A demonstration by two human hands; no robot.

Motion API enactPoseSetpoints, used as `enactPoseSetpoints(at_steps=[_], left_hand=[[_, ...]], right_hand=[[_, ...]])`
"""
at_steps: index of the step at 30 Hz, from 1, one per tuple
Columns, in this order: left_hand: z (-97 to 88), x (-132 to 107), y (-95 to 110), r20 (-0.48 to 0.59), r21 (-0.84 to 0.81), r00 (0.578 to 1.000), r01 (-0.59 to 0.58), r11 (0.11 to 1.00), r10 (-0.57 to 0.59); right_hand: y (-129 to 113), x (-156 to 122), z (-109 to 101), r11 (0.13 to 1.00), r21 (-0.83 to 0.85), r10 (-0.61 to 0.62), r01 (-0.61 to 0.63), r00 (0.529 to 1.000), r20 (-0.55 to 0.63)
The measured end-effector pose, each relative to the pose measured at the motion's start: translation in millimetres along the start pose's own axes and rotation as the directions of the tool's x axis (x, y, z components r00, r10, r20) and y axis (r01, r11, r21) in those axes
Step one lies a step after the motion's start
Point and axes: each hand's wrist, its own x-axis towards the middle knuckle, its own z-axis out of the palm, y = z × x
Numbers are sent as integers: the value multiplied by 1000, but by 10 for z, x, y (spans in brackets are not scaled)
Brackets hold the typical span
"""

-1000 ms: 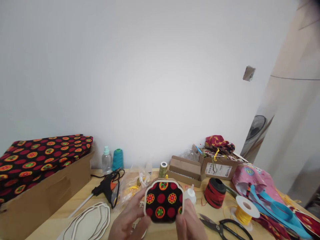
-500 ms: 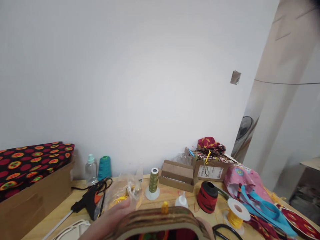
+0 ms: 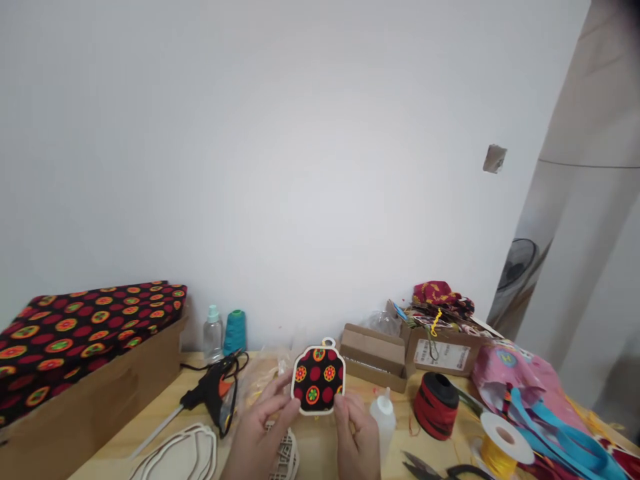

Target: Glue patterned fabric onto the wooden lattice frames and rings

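Both my hands hold up a small rounded-square wooden frame (image 3: pixel 318 379) with a pale rim, a loop at the top and black fabric printed with red dots and orange-green flowers. My left hand (image 3: pixel 265 427) pinches its lower left edge, and my right hand (image 3: pixel 357 433) grips its lower right edge. Below my left hand lies a pale laser-cut wooden piece (image 3: pixel 285 457), partly hidden. A white squeeze bottle (image 3: pixel 384 420) stands just right of my right hand.
On the wooden table (image 3: pixel 315 460) are a hot glue gun (image 3: pixel 216 393), stacked wooden outlines (image 3: pixel 175 457), a red-and-black spool (image 3: pixel 435 405), a yellow cord spool (image 3: pixel 503 447) and scissors (image 3: pixel 425 472). Cardboard boxes (image 3: pixel 375 357) stand behind; a fabric-topped box (image 3: pixel 90 380) stands left.
The frame has moved away from my head and looks smaller, with its loop now showing at the top. The view has shifted back down toward the table after tilting up.
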Motion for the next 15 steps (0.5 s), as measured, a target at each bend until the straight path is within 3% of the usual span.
enactPoseSetpoints(at_steps=[6, 11, 15], left_hand=[[103, -100, -170, -41, -35, 999, 16, 999, -17], [139, -253, -110, -187, -10, 980, -68, 998, 65], [164, -327, -18, -239, -15, 965, -117, 993, 110]], right_hand=[[191, -214, 75, 999, 11, -30, 30, 999, -43], [116, -245, 19, 982, 2, -181, 186, 959, -217], [56, -212, -49, 964, -64, -268, 260, 932, -243]])
